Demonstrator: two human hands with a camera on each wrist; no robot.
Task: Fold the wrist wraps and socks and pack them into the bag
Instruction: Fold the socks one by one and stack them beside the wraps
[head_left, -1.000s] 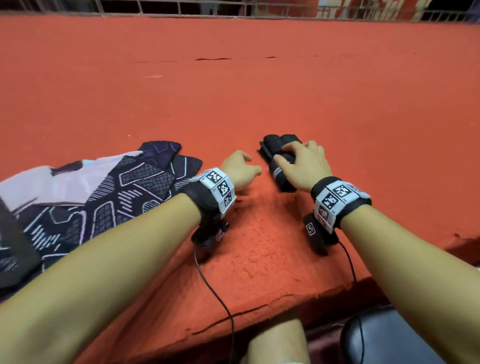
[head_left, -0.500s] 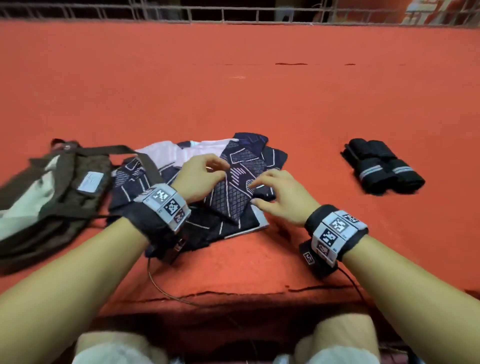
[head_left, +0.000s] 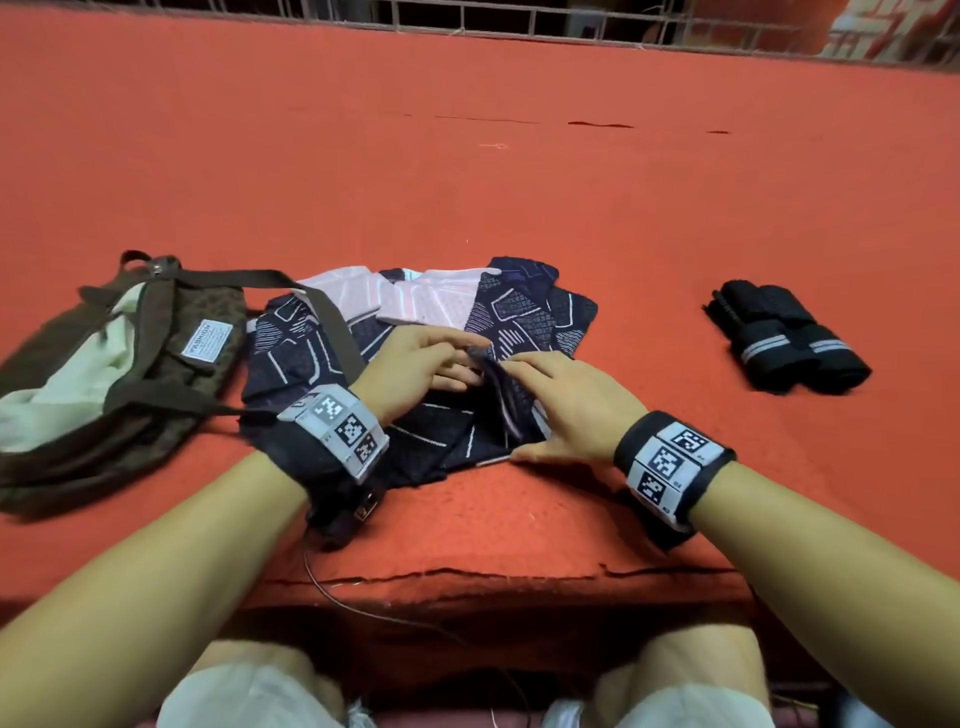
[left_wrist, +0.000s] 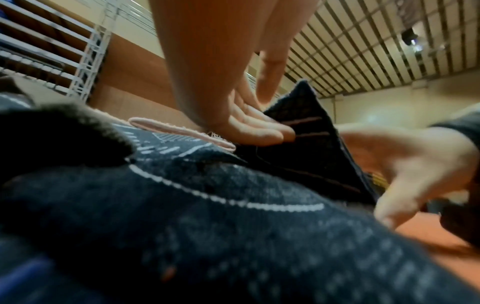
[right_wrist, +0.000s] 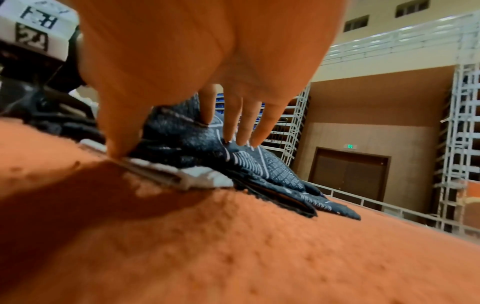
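Head view: left hand (head_left: 415, 358) pinches socks (head_left: 524, 317) flap upright; right hand (head_left: 566, 410) presses flat.

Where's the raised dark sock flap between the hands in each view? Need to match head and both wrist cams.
Head: centre, sock flap pinched by the left hand, right hand beside it.
Left wrist: upper right of centre, flap standing as a dark triangle.
Right wrist: upper centre, flap behind the thumb, partly hidden.
Shared landmark: the orange surface under the socks.
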